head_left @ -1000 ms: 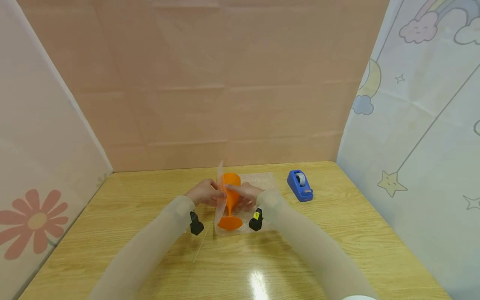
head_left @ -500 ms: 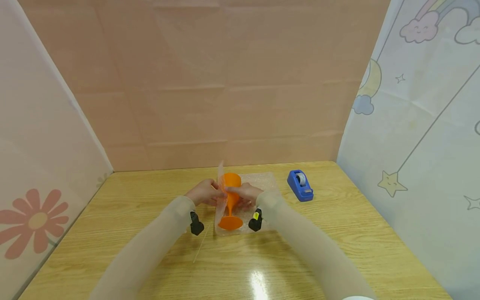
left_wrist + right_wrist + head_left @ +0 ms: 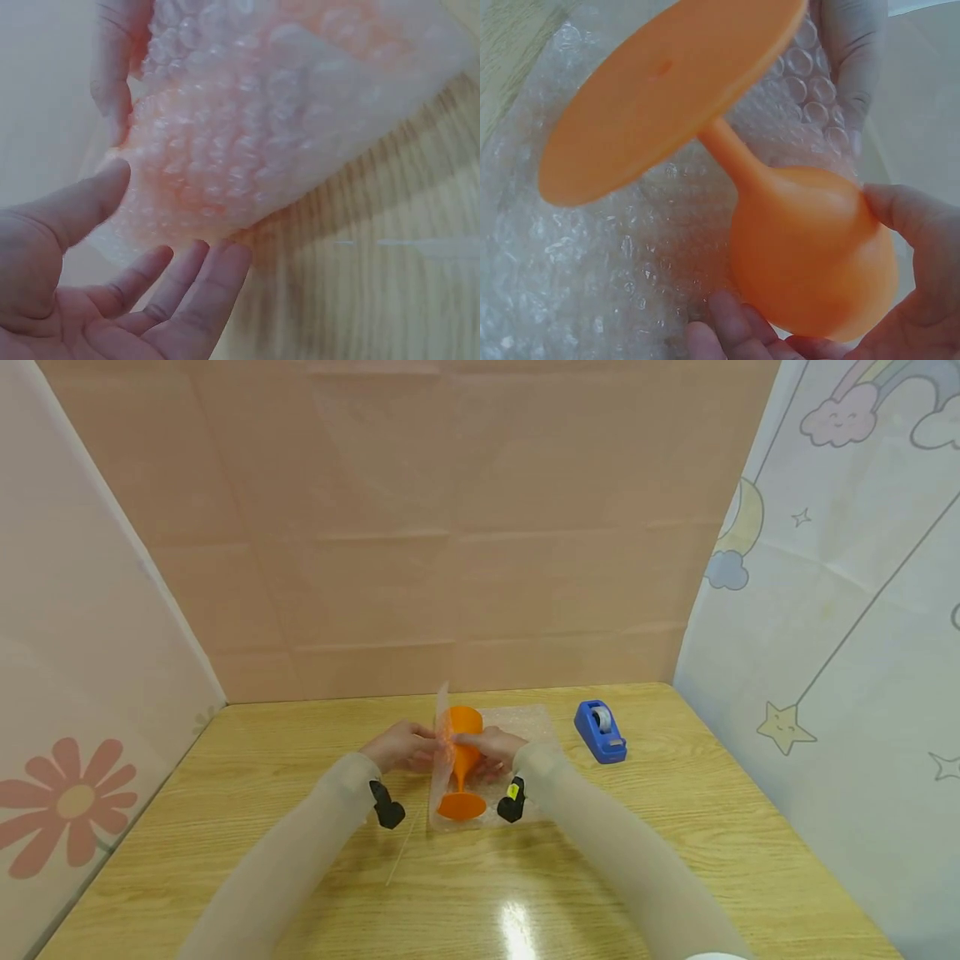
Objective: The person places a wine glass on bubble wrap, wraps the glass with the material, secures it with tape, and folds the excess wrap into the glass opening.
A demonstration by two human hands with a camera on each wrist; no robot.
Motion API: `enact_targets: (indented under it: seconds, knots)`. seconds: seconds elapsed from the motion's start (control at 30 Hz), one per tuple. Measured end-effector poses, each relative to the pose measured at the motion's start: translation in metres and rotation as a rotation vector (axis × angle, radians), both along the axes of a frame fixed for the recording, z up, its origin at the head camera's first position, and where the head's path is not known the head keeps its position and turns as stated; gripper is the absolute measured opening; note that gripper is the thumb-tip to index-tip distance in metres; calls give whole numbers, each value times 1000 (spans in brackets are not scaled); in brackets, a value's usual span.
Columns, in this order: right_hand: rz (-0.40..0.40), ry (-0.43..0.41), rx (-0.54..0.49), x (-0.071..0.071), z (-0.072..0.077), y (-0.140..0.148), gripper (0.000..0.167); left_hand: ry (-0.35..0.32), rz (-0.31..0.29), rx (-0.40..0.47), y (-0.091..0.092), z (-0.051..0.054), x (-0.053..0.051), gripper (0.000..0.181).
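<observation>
An orange goblet [image 3: 466, 720] lies on its side on a sheet of clear bubble wrap [image 3: 528, 724], its round foot toward me. My right hand [image 3: 491, 743] grips the bowl, the thumb on one side and the fingers on the other, as the right wrist view shows. The wrap's left part stands up against the goblet's left side. Next to that raised part is my left hand [image 3: 399, 747]. In the left wrist view its fingers [image 3: 202, 292] are spread and nearly straight, with the tips at the bubble wrap [image 3: 225, 142]; whether they all touch is unclear.
A blue tape dispenser [image 3: 600, 732] with a roll of tape stands to the right of the wrap. One thin pale strip [image 3: 402, 858] lies on the wooden table [image 3: 300, 827], left of the wrap. Cloth walls enclose the back and both sides.
My left hand has loosened its pinch on the raised wrap and shifted slightly left. My right thumb has come down a little onto the goblet. The goblet has hardly moved.
</observation>
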State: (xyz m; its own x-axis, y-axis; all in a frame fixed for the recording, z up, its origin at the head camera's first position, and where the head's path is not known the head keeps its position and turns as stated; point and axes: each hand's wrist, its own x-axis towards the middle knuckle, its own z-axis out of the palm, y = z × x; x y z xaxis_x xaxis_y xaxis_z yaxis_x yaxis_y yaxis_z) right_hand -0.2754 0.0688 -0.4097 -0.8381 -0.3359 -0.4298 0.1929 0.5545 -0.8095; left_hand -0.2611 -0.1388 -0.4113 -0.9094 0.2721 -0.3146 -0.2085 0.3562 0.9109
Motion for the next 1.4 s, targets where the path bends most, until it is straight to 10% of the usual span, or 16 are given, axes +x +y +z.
enact_targets:
  seconds: [0.67, 1.4]
  knots:
    - [-76, -16, -30, 3, 1, -1, 69, -84, -22, 110, 2, -13, -2, 47]
    - [-8, -13, -65, -5, -6, 4, 45, -91, 20, 110, 7, -12, -5, 44]
